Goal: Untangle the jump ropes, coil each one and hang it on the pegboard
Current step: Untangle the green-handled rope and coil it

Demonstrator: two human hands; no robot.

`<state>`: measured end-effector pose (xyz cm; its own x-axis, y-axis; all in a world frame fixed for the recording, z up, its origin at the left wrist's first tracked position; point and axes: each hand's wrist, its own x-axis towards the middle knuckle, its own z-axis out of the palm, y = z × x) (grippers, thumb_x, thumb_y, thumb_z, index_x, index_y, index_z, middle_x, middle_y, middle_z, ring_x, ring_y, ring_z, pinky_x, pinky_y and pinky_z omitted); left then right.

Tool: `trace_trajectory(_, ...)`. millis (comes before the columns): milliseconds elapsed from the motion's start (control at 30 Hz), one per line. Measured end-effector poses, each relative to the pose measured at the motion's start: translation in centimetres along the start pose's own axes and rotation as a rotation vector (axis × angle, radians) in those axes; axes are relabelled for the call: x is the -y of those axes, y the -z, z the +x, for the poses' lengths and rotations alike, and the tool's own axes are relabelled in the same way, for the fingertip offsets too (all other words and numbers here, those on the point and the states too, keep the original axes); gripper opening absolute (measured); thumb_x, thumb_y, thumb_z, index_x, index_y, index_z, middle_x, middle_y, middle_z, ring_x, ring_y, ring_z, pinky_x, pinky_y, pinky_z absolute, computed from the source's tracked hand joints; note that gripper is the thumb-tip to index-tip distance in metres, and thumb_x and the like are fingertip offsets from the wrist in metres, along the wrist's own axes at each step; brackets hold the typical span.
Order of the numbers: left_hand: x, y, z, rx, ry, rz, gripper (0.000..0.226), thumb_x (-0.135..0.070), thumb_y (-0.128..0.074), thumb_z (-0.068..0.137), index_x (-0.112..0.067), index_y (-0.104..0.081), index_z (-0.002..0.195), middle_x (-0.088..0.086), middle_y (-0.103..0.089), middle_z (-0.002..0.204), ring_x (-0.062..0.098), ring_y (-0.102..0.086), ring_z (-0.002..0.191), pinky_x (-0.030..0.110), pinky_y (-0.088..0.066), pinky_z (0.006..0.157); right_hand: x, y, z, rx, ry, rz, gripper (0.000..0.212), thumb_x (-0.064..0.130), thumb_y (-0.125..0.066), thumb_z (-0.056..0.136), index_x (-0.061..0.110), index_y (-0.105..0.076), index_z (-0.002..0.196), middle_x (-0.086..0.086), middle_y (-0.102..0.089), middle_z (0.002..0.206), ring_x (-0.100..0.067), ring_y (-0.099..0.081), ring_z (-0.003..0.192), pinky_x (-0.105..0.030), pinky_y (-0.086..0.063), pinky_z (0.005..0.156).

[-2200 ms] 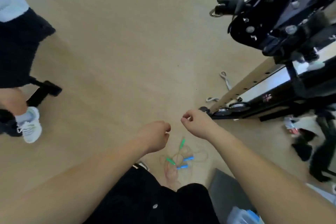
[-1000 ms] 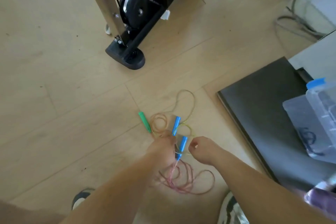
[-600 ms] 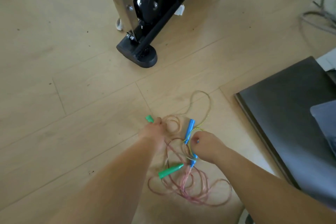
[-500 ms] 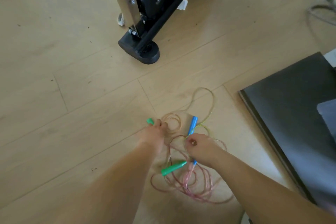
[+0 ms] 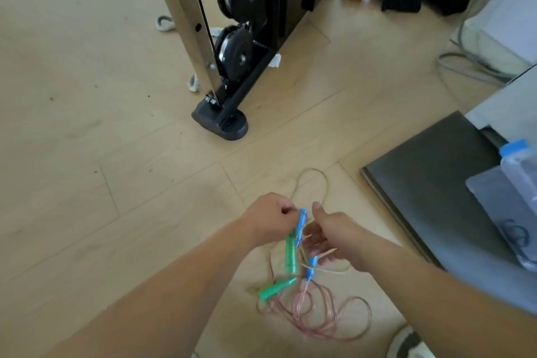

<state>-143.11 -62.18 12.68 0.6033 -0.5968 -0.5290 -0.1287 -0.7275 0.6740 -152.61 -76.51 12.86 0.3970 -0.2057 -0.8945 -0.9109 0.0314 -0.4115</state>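
the tangled jump ropes [image 5: 302, 285] sat at lower centre of the frame, partly lifted off the floor [image 5: 116, 154]. the left hand [image 5: 271, 222] pinched the upper ends of a blue handle [image 5: 300, 224] and a green handle [image 5: 290, 253], both hanging below it. the right hand [image 5: 328, 234], just beside, had its fingers spread and relaxed, gripping nothing. the pink cord [image 5: 319, 320] lay looped beneath. risk: raising both handles together would probably cinch the crossed cords into a tighter knot, and a dangling handle could snag a loop
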Motion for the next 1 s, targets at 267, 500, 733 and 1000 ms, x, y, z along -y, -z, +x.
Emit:
trace_trajectory(267,-13.4,6.1,-11.1,0.223,-0.315,-0.025,0.014,-0.017,-0.071,0.09,-0.016,-0.083,0.097,-0.005,-0.076,0.091,-0.006,-0.06,0.072,0.011,-0.048,0.071,8.7,5.0,-10.8,0.14,0.044,0.462,0.03,0.028,-0.049,0.108,0.008,-0.061,0.089,-0.006,-0.063,0.065,-0.019,-0.059,0.06,-0.033,-0.054,0.062)
trace_trajectory(500,-13.3,9.1,-14.5,-0.245,-0.133,0.251,0.029,-0.031,-0.066,0.09,-0.027,-0.065,0.119,-0.015,-0.063,0.117,0.006,-0.062,0.103,0.032,-0.053,0.091,9.3,5.7,-21.7,0.048,0.339,0.138,0.02,0.019,-0.051,0.103,0.009,-0.069,0.101,0.0,-0.046,0.062,-0.011,-0.029,0.045,-0.023,-0.022,0.042)
trace_trajectory(733,-14.2,7.7,-14.5,0.114,-0.238,-0.055,0.014,-0.015,-0.067,0.092,-0.022,-0.074,0.101,-0.007,-0.077,0.1,-0.001,-0.068,0.089,0.011,-0.053,0.081,9.4,6.5,-25.9,0.065,0.7,0.528,0.022,0.024,-0.049,0.106,0.008,-0.062,0.096,-0.001,-0.038,0.059,-0.013,-0.021,0.045,-0.03,-0.011,0.048)
trace_trajectory(1000,-15.3,11.6,-15.3,-0.045,-0.138,-0.528,0.016,-0.003,-0.05,0.105,-0.004,-0.066,0.103,0.014,-0.078,0.087,0.026,-0.078,0.077,0.038,-0.063,0.079,8.6,7.9,-23.3,-0.253,0.598,0.236,0.029,0.028,-0.05,0.107,0.01,-0.067,0.09,-0.009,-0.068,0.072,-0.016,-0.044,0.046,-0.029,-0.027,0.049)
